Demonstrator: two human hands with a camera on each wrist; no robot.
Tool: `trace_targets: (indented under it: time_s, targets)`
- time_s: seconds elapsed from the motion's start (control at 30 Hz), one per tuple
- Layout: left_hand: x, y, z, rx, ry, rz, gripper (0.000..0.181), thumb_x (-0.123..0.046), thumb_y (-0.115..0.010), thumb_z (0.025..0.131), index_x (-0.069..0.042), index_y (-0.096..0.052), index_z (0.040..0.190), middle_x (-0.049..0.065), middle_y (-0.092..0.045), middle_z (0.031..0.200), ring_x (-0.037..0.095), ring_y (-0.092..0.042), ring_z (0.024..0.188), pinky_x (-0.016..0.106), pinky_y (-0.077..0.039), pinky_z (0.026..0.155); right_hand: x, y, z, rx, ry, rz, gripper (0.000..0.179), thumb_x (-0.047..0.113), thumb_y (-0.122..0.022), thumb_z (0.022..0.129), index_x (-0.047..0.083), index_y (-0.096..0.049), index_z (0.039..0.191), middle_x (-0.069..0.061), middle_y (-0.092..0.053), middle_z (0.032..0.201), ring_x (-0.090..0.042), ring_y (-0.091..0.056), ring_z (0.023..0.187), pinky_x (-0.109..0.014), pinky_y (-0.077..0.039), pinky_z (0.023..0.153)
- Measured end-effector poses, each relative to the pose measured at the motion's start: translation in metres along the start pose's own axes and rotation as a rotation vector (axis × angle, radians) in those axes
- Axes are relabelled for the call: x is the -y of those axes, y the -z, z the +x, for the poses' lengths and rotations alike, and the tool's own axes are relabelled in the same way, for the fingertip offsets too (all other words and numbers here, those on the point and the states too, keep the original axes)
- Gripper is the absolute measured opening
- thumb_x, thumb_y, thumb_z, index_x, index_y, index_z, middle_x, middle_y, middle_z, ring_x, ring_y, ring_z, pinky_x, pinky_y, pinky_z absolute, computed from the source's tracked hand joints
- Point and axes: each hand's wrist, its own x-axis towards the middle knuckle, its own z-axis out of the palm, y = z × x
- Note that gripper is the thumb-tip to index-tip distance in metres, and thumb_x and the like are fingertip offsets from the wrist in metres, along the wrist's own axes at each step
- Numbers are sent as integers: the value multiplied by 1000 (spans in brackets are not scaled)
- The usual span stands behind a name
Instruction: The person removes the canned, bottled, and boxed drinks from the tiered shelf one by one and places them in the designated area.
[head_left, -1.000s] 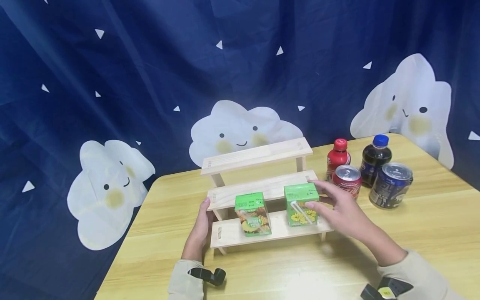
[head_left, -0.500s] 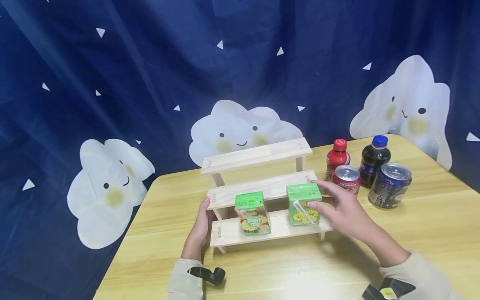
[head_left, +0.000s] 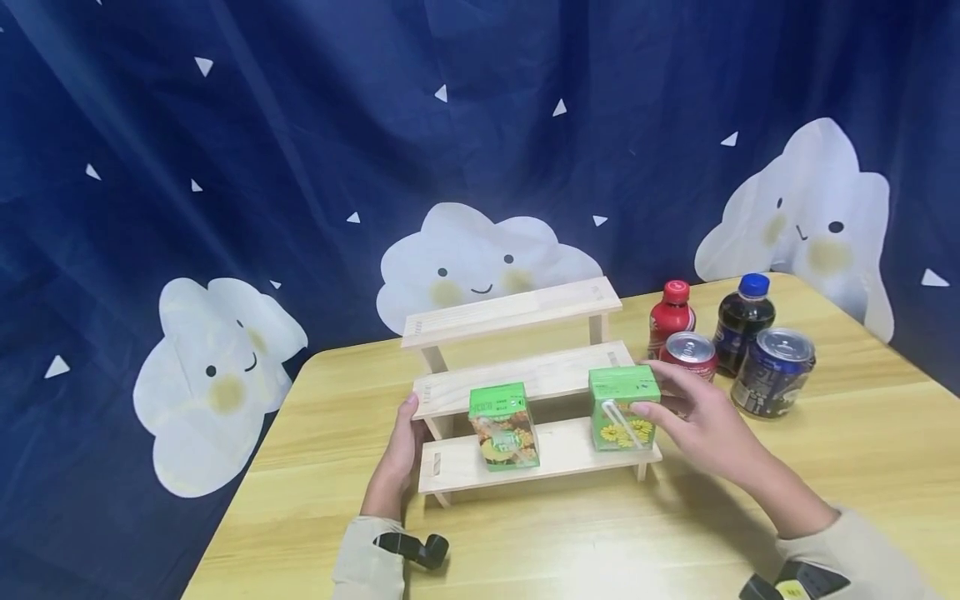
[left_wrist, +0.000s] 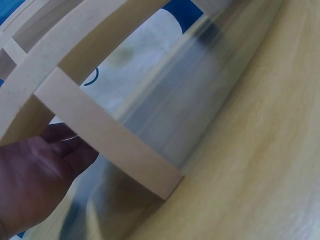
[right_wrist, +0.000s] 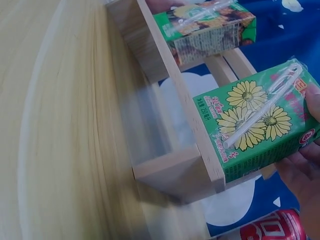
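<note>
A three-tier wooden display stand point(head_left: 517, 375) is in the head view's middle. My left hand point(head_left: 399, 457) grips its left end, thumb at the middle tier's edge; in the left wrist view the fingers point(left_wrist: 75, 145) go behind a leg. My right hand point(head_left: 708, 421) holds a green drink carton point(head_left: 624, 408) with yellow flowers and a straw at the bottom tier's right end, thumb in front and fingers behind. Another green drink carton point(head_left: 504, 427), with a brownish picture, stands left on that tier. In the right wrist view the flowered carton point(right_wrist: 255, 120) stands at the board's end.
Behind my right hand stand a red bottle point(head_left: 672, 317), a dark bottle with a blue cap point(head_left: 744, 321), a red can point(head_left: 688, 350) and a dark blue can point(head_left: 774, 375). A wooden table point(head_left: 300, 475) bears everything. A blue curtain point(head_left: 315, 108) with clouds hangs behind.
My right hand has slid the flowered carton rightward along the bottom tier, toward its end. My left hand keeps its place on the stand, and the other carton stays put.
</note>
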Motion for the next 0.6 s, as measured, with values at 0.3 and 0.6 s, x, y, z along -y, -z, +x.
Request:
trace_targets:
  time_s: [0.3, 0.6]
  targets:
    - [6, 0, 2, 3, -9, 13, 72, -64, -10, 94, -20, -21, 149, 19, -36, 143, 38, -38, 129, 53, -31, 104, -9, 15, -8, -91, -22, -59, 51, 7, -72, 82, -5, -53, 127, -21, -64, 106, 18, -50, 92, -5, -45, 75]
    - [1, 0, -1, -19, 13, 39, 66, -59, -7, 96, -24, -22, 149, 16, -38, 142, 35, -41, 127, 50, -34, 103, -18, 34, -14, -149, -42, -51, 49, 2, -71, 81, -5, -53, 126, -28, -63, 106, 18, -52, 89, -5, -46, 71]
